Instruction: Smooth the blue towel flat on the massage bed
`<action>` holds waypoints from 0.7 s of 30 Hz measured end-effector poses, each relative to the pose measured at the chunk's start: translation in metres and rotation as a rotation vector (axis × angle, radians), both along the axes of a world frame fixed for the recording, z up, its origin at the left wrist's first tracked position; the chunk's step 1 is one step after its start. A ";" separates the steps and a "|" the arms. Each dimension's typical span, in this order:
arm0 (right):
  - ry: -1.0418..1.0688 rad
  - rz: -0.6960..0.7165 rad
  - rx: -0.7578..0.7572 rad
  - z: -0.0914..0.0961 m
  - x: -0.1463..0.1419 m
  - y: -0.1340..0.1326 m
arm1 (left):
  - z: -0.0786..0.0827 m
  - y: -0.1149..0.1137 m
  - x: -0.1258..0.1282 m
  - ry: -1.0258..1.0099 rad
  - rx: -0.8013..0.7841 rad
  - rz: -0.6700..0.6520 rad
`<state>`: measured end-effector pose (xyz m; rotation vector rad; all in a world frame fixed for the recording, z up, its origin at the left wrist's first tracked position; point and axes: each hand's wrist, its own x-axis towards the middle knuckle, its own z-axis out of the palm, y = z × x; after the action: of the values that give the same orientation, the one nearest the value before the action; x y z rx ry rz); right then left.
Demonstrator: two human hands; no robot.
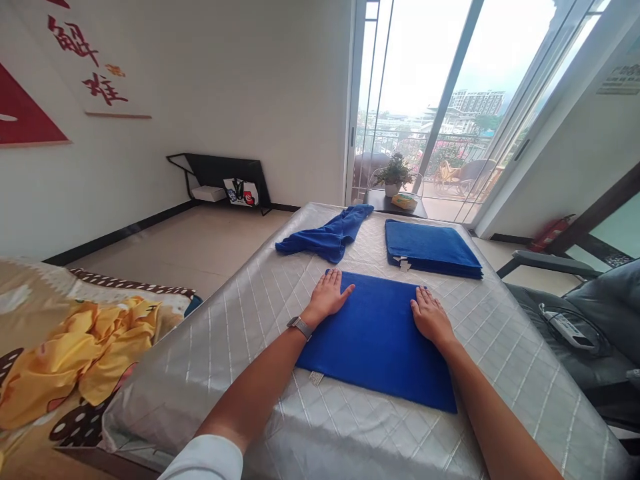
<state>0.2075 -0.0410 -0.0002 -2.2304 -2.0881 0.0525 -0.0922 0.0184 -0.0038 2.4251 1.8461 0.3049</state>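
A blue towel (375, 340) lies flat and smoothed out on the mattress in front of me, a small white label (316, 378) showing at its near left edge. My left hand (327, 293) rests flat near its far left corner, fingers stretched out. At the far right corner, my right hand (431, 315) also lies with its fingers extended, pressing on the edge. Beyond, to the right, sits a stack of folded blue towels (430, 243) with white labels at the front. A crumpled blue towel (327, 233) lies loosely beyond my left hand.
The mattress (240, 333) has a silvery quilted cover. Left of it is a bed with yellow bedding (95, 347). On the right, a dark armchair (590, 313) holds a white power strip (570, 328). A potted plant (394, 173) stands by the sliding glass door.
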 end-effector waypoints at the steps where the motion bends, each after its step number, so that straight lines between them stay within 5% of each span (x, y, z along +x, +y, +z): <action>1: -0.001 0.002 0.003 -0.001 0.001 0.001 | 0.000 0.000 0.000 -0.003 0.002 0.001; 14: -0.030 -0.022 -0.015 0.003 -0.002 0.002 | 0.004 -0.001 0.000 -0.024 -0.021 -0.004; 21: -0.069 0.014 0.019 0.007 -0.009 -0.019 | 0.004 -0.001 0.001 -0.026 -0.013 -0.006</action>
<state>0.1986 -0.0597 0.0070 -2.2375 -2.1296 -0.0431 -0.0915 0.0172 0.0004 2.4064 1.8246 0.3211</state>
